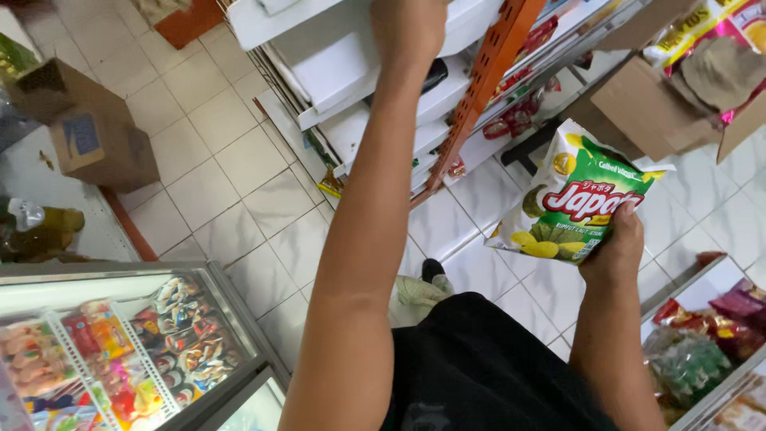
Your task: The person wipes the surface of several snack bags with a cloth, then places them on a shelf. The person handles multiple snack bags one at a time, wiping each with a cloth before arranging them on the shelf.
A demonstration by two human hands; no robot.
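Hands: two, the left hand raised to the shelves, the right hand on a bag
Green snack bags held: one, the bag
Cardboard boxes on the floor at left: two, a box and a second box behind it
Open cardboard boxes at upper right: one, the carton
Glass-topped freezers: one, the freezer
Orange shelf uprights: one, the upright
Bottles at far left: one, the bottle
Shoes in view: one, the shoe
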